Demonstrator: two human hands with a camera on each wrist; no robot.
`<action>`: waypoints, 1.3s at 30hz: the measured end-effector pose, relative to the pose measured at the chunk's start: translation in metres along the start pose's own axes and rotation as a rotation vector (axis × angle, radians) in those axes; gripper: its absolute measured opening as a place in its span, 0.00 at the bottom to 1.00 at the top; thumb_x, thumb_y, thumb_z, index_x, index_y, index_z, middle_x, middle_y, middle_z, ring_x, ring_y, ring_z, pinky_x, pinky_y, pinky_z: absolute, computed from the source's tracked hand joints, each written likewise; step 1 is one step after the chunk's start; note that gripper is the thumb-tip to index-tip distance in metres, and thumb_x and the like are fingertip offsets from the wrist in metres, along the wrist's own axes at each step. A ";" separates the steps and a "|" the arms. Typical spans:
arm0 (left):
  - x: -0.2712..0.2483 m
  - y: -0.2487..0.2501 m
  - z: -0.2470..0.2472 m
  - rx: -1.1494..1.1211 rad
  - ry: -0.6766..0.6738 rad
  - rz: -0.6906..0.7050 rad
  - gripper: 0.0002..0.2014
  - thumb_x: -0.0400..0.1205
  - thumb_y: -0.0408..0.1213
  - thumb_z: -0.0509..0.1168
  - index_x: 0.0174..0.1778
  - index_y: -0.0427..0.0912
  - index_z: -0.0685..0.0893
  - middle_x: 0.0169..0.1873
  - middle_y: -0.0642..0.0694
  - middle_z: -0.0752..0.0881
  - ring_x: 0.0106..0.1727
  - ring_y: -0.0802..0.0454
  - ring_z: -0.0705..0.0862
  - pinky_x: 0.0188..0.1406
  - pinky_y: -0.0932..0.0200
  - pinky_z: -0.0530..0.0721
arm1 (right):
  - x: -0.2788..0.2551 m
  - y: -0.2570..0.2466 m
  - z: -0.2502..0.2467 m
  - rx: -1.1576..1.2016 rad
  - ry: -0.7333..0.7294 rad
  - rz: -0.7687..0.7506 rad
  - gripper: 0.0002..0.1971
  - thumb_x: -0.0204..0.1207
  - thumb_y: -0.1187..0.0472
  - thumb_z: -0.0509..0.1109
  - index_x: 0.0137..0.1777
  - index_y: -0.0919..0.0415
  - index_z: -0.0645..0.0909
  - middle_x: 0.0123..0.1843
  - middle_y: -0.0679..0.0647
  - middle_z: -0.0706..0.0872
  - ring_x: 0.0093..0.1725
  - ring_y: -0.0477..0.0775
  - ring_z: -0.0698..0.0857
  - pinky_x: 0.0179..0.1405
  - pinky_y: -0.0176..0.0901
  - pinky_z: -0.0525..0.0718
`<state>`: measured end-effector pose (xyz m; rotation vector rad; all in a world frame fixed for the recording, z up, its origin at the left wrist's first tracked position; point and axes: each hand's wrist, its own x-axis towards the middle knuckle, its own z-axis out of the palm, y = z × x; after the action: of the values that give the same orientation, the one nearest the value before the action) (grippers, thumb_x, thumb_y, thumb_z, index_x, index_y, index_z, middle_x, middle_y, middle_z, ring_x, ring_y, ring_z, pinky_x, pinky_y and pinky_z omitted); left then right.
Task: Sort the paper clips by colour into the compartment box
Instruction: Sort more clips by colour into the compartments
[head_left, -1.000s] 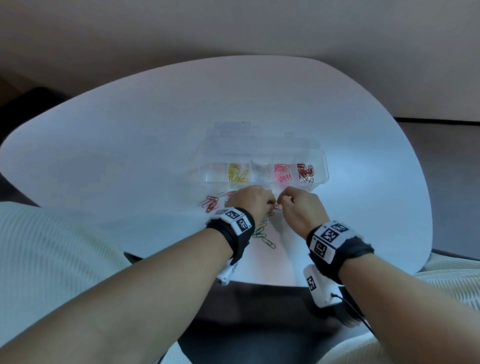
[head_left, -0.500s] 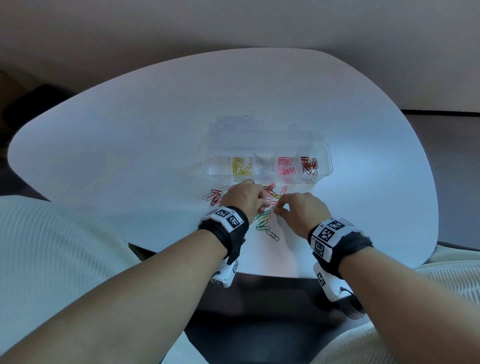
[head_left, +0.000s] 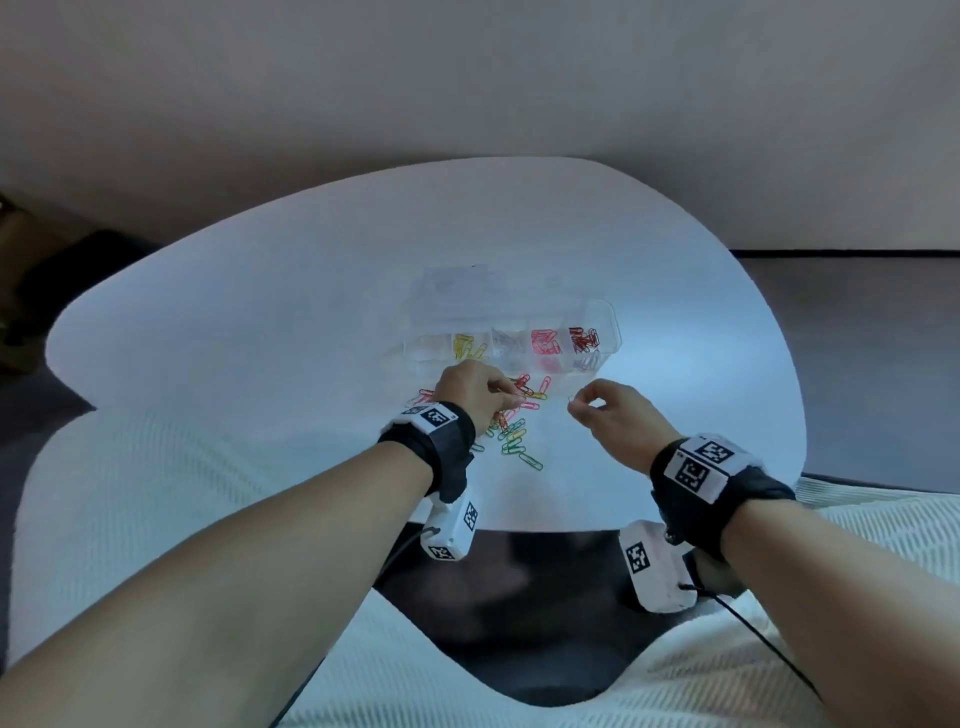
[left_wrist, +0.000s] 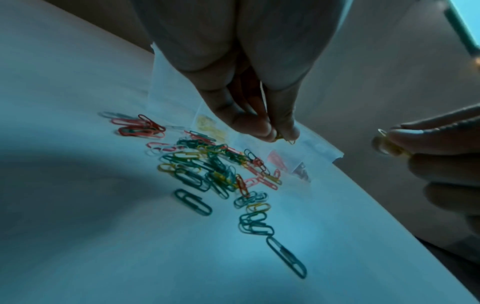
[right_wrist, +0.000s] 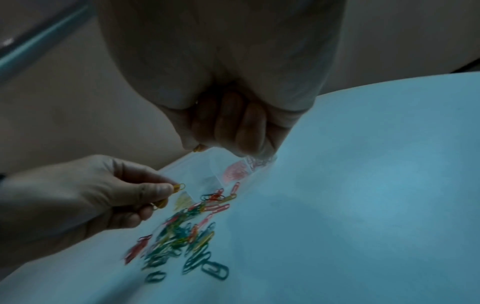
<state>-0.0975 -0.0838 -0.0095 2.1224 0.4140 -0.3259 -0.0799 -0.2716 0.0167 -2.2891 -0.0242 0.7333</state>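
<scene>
A clear compartment box (head_left: 608, 317) lies on the white table (head_left: 260, 322), its cells holding yellow, clear, pink and dark red clips. In front of it spreads a heap of mixed paper clips (head_left: 511, 434) (left_wrist: 207, 170) (right_wrist: 182, 236). My left hand (head_left: 475, 392) hovers over the heap's left side and pinches a yellow clip (right_wrist: 179, 187) (left_wrist: 281, 137) between thumb and fingertips. My right hand (head_left: 597, 410) is raised to the right of the heap and pinches a small yellow clip (right_wrist: 198, 148) (left_wrist: 381, 131) at its fingertips.
The box's clear lid (head_left: 467, 280) lies open behind it. The table's near edge (head_left: 519, 527) runs just under my wrists, with my lap in pale ribbed cloth (head_left: 130, 493) below. A dark floor strip (head_left: 857, 312) lies to the right.
The hands, which met over the heap, have come apart. My right hand has lifted and moved right with a clip. My left hand stays over the heap with its own clip.
</scene>
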 end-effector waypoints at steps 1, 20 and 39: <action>-0.003 0.001 -0.003 -0.018 -0.004 0.003 0.03 0.73 0.33 0.77 0.40 0.43 0.91 0.33 0.47 0.89 0.32 0.51 0.84 0.45 0.51 0.90 | -0.007 -0.002 -0.001 0.013 -0.003 -0.003 0.08 0.83 0.53 0.63 0.49 0.58 0.77 0.37 0.46 0.80 0.31 0.46 0.76 0.29 0.38 0.72; 0.012 -0.003 -0.039 -0.443 -0.309 -0.107 0.11 0.79 0.21 0.68 0.57 0.29 0.84 0.39 0.35 0.88 0.36 0.47 0.89 0.41 0.60 0.91 | 0.053 -0.010 0.015 0.628 -0.219 0.197 0.19 0.81 0.60 0.58 0.28 0.52 0.61 0.24 0.50 0.58 0.25 0.51 0.51 0.21 0.38 0.52; 0.032 -0.013 -0.062 0.303 -0.227 -0.048 0.13 0.81 0.37 0.57 0.36 0.39 0.84 0.25 0.45 0.80 0.27 0.48 0.76 0.29 0.60 0.73 | 0.083 0.007 0.041 -0.631 0.141 -0.166 0.10 0.78 0.47 0.69 0.54 0.46 0.88 0.48 0.56 0.89 0.45 0.60 0.87 0.37 0.40 0.75</action>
<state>-0.0691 -0.0201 0.0022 2.3367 0.2965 -0.6872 -0.0324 -0.2320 -0.0529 -2.8845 -0.4287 0.5208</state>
